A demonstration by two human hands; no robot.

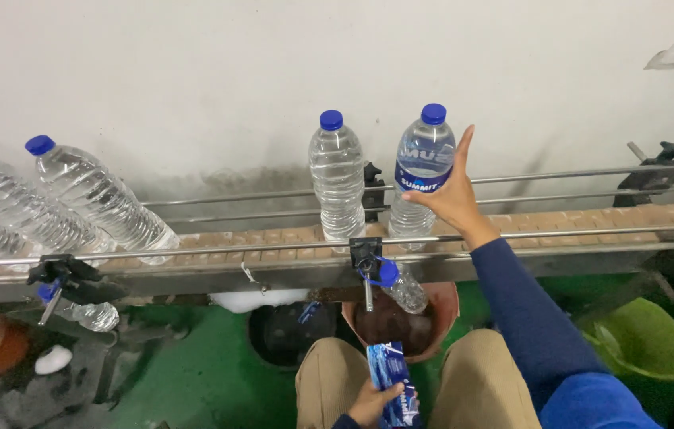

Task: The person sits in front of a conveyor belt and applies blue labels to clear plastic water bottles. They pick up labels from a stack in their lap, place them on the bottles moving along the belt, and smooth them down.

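The labelled bottle (424, 171) stands upright on the conveyor belt (273, 238), a clear plastic water bottle with a blue screw cap, a ribbed body and a blue-and-white band wrapped around its upper half. The right hand (452, 195) rests against its right side, the fingers stretched up flat along the label and the thumb curled round the front, so the hand is mostly open and pressed to the bottle, not closed around it. Just to its left stands a bare bottle (337, 179) of the same shape and cap, with no band.

The left hand (369, 401) sits low between the knees, closed on a stack of labels (393, 385), glossy blue-and-white sleeves; its fingers are partly cut off by the lower edge of the frame. How many sleeves it holds is hard to tell.

Under the rail another capped bottle (400, 287) lies tilted over a brown bucket (440, 318), its lower part hidden inside. A black bucket (285, 338) beside it is too dark to read.

At the far left, two more bottles (75, 202) lean steeply from lens distortion, one cut off by the frame edge. The belt is made of tan plastic links, running between thin steel guide rails (575, 176) held by black clamps. A green basin (643, 338) sits on the green floor to the right.
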